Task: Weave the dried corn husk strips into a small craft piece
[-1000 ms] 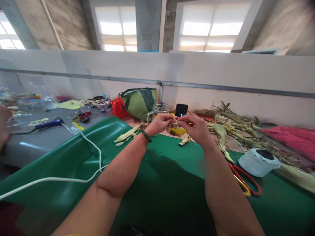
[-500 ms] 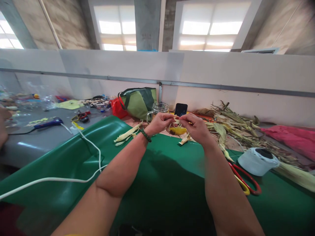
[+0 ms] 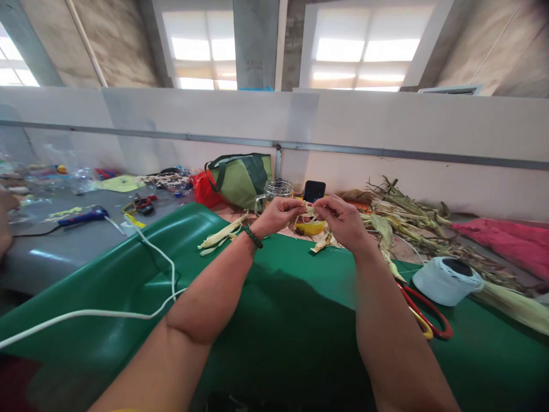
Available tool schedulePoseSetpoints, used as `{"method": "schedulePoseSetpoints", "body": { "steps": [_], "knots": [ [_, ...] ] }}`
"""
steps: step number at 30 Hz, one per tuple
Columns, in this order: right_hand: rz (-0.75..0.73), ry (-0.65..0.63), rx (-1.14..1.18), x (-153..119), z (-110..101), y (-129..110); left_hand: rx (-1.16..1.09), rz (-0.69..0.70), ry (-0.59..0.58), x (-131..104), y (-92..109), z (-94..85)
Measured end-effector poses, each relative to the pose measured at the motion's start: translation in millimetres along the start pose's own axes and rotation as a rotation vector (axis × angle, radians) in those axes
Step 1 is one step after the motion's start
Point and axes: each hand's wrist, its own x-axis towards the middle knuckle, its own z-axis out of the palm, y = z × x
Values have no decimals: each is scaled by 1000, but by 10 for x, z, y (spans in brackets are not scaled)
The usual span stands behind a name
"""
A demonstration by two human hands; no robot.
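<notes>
Between my two hands is a thin, pale strip of corn husk, held above the far edge of the green mat. My left hand, with a beaded bracelet at the wrist, pinches its left part. Fingers of my right hand are closed on the right part. A yellow object lies just beyond and below the strip, partly covered. On the mat are pieces of dry husk, one left of my left wrist and one under my right hand.
A glass mug, a phone and a green bag stand behind my hands. To the right are a husk pile, a white spool of thread and red-handled scissors. A white cord crosses the left side; another person's hand shows far left.
The view has shifted very slightly. My hands keep their pinch on the husk strip, and the right fingers have moved a little; nothing else has visibly moved.
</notes>
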Motion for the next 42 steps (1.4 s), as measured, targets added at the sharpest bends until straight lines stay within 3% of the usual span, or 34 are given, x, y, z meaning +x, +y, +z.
{"method": "schedulePoseSetpoints", "body": {
  "steps": [6, 23, 34, 42],
  "knots": [
    [-48, -19, -89, -6, -7, -3, 27, -7, -55, -18, 62, 12],
    [-117, 134, -218, -30, 94, -32, 78, 11, -78, -33, 73, 30],
    [-59, 182, -256, -37, 169, -18, 132, 104, -86, 5, -145, 41],
    [-78, 26, -313, -39, 182, -6, 451, 89, -11, -11, -157, 23]
  ]
}}
